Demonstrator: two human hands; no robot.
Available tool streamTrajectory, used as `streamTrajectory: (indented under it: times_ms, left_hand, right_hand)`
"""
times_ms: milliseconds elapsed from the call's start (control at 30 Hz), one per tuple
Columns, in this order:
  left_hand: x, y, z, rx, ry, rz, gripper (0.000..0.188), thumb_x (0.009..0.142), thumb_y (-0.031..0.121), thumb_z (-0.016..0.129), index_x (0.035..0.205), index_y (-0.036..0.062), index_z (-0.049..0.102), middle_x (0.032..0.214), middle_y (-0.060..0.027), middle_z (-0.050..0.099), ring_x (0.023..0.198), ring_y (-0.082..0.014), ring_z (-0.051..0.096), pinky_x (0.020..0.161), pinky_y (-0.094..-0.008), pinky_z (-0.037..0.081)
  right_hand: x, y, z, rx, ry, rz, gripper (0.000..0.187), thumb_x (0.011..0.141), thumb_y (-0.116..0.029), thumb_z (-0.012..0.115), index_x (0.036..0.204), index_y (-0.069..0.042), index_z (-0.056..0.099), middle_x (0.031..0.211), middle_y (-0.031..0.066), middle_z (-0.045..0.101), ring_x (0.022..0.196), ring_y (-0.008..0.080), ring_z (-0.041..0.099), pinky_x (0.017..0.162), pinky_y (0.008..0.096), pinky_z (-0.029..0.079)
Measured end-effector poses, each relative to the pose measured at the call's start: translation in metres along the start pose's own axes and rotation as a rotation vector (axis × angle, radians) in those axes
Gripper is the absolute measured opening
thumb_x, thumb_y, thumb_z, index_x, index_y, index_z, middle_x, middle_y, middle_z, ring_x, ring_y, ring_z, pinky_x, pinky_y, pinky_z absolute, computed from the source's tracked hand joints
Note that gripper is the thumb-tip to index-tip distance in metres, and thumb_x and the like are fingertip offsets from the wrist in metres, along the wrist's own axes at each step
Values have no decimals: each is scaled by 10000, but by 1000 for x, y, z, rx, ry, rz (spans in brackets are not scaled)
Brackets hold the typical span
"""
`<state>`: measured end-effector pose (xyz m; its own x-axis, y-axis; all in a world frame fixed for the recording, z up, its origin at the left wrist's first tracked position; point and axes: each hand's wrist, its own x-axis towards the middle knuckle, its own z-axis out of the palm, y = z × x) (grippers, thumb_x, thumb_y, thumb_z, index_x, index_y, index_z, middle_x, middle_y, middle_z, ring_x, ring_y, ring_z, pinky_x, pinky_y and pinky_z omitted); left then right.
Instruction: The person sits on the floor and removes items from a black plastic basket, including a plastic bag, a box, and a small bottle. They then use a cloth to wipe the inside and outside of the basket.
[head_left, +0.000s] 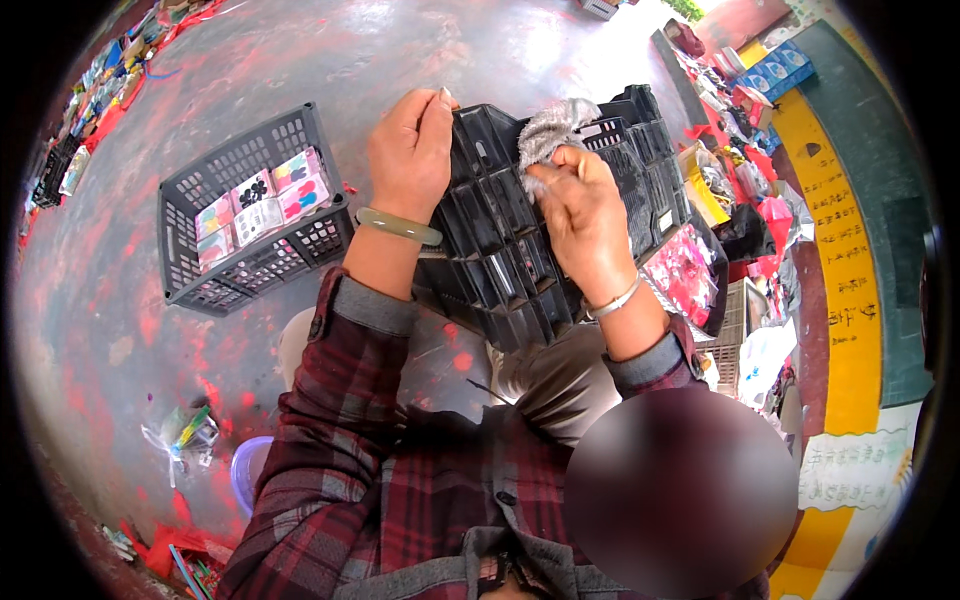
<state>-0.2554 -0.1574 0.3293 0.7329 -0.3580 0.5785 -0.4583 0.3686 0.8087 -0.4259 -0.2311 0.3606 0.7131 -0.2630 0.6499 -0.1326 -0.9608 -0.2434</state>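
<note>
My left hand (410, 150), with a pale green bangle at its wrist, is closed on the upper left edge of a black plastic crate (500, 240). The crate is tilted above my lap, and its ribbed, compartmented face is turned toward me. A crumpled grey cloth (552, 128) is pinched in my right hand (582, 215), which wears a silver bangle. That cloth lies against the crate's upper part and hangs over its rim. The fingertips of my right hand are partly hidden in the fabric.
On the floor at left stands a dark grey perforated basket (180, 262) holding several colourful flat packs (262, 200). A purple basin (243, 470) and a clear plastic bag (188, 432) are nearer. Piled goods (740, 180), a blue box (775, 70) and a beige crate (728, 350) line the right.
</note>
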Motion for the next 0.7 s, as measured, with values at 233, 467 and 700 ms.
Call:
streamTrajectory:
  times_ms: [233,467,700]
  left_hand:
    - [1,7,-1,-3,19,-19,219,883,163,524,820,-30,605,655,19,525,620,-38,414,547,-202,347]
    - [0,4,5,-65,32,-80,188,868,145,542,817,-23,607,653,43,516,616,-23,411,537,-194,343]
    - [-2,3,3,-45,41,2,177,871,144,537,816,-6,613,631,69,460,593,-17,376,518,-188,314]
  right_hand:
    - [16,-11,-1,35,-65,36,190,688,29,577,869,-25,568,840,158,543,821,352,525,719,401,435]
    - [17,-1,-36,-11,-458,-143,195,723,19,559,905,-39,522,854,139,508,843,351,506,732,387,420]
    - [53,4,-69,540,-704,121,86,787,-15,589,869,11,593,822,58,583,783,146,550,709,266,431]
